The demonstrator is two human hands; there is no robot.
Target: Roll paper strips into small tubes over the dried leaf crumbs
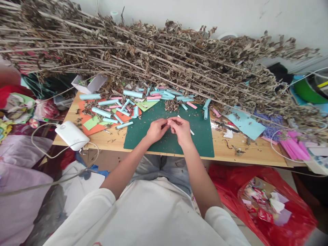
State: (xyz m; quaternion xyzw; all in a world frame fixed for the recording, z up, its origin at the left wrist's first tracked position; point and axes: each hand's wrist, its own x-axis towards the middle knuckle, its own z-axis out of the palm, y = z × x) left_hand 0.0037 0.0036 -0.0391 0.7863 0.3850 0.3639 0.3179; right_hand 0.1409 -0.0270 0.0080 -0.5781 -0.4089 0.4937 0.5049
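Note:
Above the green cutting mat [200,145], my left hand [156,131] and my right hand [180,130] meet at the fingertips. Both are closed in a pinch; whatever lies between the fingers is too small or hidden to make out. A narrow white paper strip [192,132] lies on the mat, partly behind my right hand. Just beyond my hands sits a small heap of crumbled dried leaves [171,105]. Rolled blue paper tubes [132,94] and pink paper tubes [191,105] are scattered around the mat's far edge and left side.
Long dried leafy stalks [159,58] span the table's back. A white power bank [72,135] with a cable sits at the left edge. Orange paper [95,129], a blue sheet [246,123] and a black pen [227,126] lie around. A red rubbish bag [230,181] stands below right.

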